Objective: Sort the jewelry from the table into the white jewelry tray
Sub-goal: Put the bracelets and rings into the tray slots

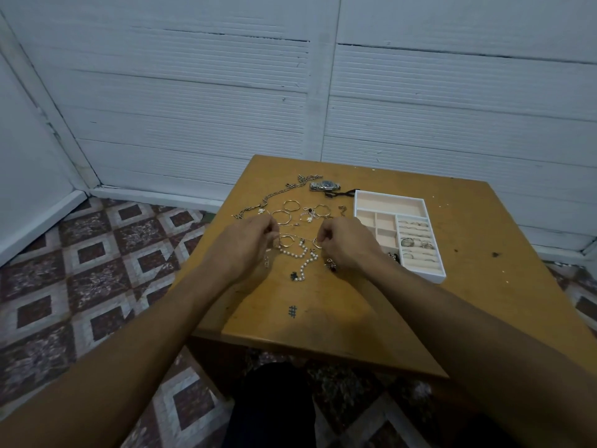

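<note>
- Looking down on the wooden tabletop (484, 286), scuffed and speckled, with a pen mark (292, 312) near the front edge.
- On its right half, the white jewelry tray (433, 279), lying flat, divided into compartments.
- Reaching in from the left, the left hand (248, 240), grip drawn together at the fingertips right at the edge of a small gold hoop (286, 241); cannot tell whether clamped on it.
- Opposite, just left of the tray, the right hand (347, 242), grip pinched on another little gold hoop (317, 244).
- Still loose on the wood, between and beyond the hands, the rest of the jewelry.
- Snaking along the far left, a long metal chain (274, 195).
- Draped between the two hands, trailing toward the front, a pearl strand (292, 252).
- At the far edge, just beyond the tray's corner, a wristwatch (326, 185).
- Between chain and tray, thin gold bangles (291, 205).
- Already slotted into the tray's right-hand rolls, several rings (416, 236).
</note>
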The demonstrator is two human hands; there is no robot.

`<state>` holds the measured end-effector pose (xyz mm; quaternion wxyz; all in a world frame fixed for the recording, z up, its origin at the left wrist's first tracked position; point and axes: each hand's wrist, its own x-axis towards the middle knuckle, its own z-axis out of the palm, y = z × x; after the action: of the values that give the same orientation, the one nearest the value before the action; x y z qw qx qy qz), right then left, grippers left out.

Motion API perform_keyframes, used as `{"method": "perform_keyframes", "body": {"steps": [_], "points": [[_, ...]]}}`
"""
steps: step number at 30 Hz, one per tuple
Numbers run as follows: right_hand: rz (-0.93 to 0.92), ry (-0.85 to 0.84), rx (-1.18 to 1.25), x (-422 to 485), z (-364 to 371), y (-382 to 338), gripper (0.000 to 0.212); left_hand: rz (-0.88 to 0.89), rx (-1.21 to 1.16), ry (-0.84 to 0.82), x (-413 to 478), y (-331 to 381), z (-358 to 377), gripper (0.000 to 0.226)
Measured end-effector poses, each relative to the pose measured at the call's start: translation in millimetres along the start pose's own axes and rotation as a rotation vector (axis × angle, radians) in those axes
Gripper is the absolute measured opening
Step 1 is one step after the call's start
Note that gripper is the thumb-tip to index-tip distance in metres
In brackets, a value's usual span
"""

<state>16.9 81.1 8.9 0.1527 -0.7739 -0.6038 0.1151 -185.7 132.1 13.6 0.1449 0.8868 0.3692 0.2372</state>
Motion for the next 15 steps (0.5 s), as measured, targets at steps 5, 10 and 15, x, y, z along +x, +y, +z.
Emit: {"method": "perform_keyframes", "body": {"steps": [5, 10, 15], "points": [[-0.057, 0.077, -0.051, 37, 8, -16, 0.017, -0.219, -0.294, 0.128, 11, 1, -15, 0.009], [-0.147, 0.074, -0.231, 64, 23, -29, 0.027, -0.333, -0.311, 0.084, 18, -4, -18, 0.021], [-0.140, -0.029, -0.262, 73, 31, -39, 0.027, -0.345, -0.163, 0.053, 17, -10, -18, 0.018]]}}
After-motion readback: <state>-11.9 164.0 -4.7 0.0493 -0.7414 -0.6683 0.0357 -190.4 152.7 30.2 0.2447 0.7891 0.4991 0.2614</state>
